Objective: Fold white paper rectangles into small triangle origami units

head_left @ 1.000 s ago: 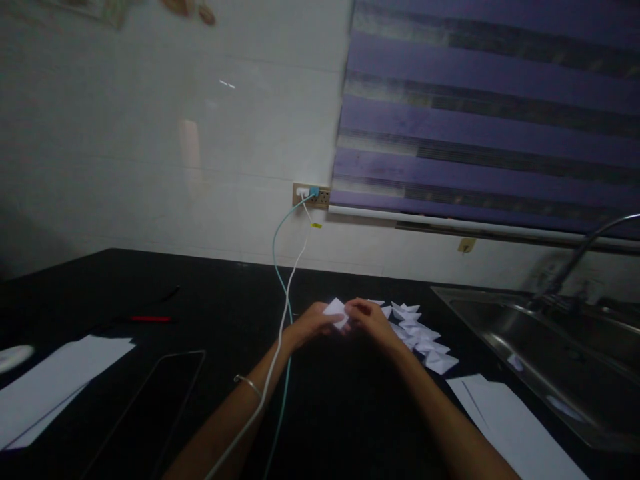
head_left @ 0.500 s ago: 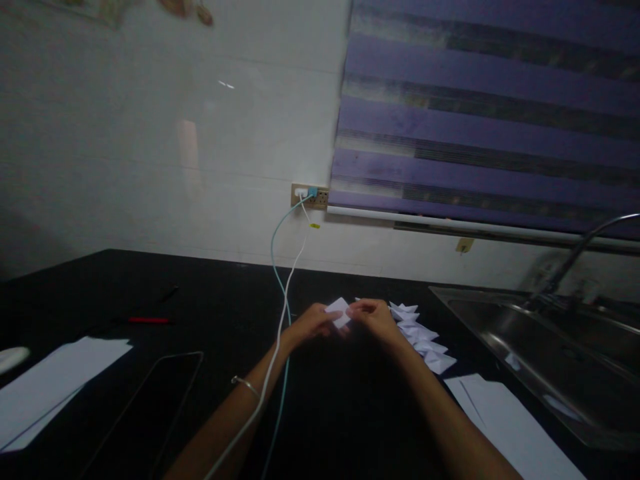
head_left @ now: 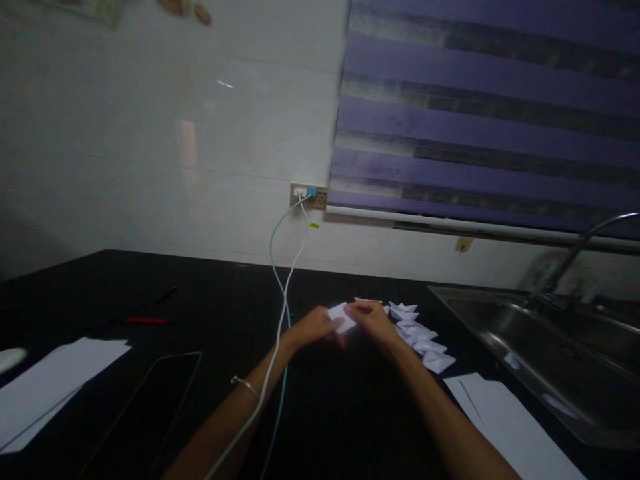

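Observation:
A small folded piece of white paper [head_left: 343, 318] is held up between both hands over the black counter. My left hand [head_left: 315, 325] pinches its left side, thumb on top. On the upper right edge, the fingertips of my right hand [head_left: 373, 320] are closed on the same paper. Just right of that hand, several folded paper boats [head_left: 417, 331] stand in a row; my right hand and forearm hide part of the row. The finer folds of the held paper are too small to make out.
White paper sheets [head_left: 505, 420] lie at right beside the metal sink [head_left: 560, 373]; more sheets [head_left: 60, 380] lie at left. A dark phone-like slab [head_left: 150, 400] and a red pen-like object [head_left: 147, 321] are on the counter. A white cable [head_left: 280, 327] crosses my left forearm.
The folded paper has turned in my fingers, from a diamond-like position to a slanted rectangle. Both hands have shifted only slightly.

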Available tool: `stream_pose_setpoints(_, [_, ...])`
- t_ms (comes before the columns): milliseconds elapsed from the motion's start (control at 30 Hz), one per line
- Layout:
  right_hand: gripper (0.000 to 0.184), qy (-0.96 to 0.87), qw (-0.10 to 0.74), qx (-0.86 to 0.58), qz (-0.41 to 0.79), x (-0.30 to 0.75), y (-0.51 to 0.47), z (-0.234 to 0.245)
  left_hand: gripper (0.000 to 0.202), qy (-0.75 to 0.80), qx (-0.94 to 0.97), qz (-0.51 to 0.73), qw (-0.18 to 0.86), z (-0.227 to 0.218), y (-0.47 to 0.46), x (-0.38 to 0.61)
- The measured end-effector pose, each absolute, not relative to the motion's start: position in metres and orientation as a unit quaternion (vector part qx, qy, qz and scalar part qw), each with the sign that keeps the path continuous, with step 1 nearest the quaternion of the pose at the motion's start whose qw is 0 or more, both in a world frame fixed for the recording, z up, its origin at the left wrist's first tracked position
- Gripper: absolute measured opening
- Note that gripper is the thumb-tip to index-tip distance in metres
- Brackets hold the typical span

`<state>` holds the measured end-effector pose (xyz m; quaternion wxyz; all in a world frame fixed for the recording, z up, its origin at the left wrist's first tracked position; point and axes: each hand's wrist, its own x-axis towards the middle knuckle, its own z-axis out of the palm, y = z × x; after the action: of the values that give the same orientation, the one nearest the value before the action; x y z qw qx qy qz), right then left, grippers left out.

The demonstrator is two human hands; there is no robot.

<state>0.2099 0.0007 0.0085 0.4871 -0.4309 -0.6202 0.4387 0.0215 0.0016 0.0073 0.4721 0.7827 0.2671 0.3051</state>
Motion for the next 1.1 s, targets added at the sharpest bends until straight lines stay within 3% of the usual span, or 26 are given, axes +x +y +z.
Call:
stream_pose_setpoints(300, [0.029, -0.568, 0.558, -0.459, 0.394, 0.21, 0.004, 0.011, 0.057, 0.251, 0.785, 0.267, 0.5, 0.0, 0.005, 0.026])
stream_pose_setpoints(633, [0.039, -0.632, 0.536, -0.445, 0.341, 0.21, 0.004, 0.007, 0.053, 0.218, 0.764, 0.248, 0.555, 0.001, 0.005, 0.024])
stream_pose_setpoints(1000, [0.034, -0.648, 0.49, -0.439, 0.384, 0.205, 0.001, 0.008, 0.052, 0.264, 0.651, 0.349, 0.62, -0.011, 0.011, 0.03])
stream_pose_setpoints(1100, [0.041, -0.668, 0.503, -0.402, 0.373, 0.204, -0.005, 0.016, 0.053, 0.27, 0.627, 0.39, 0.618, -0.015, 0.016, 0.029])
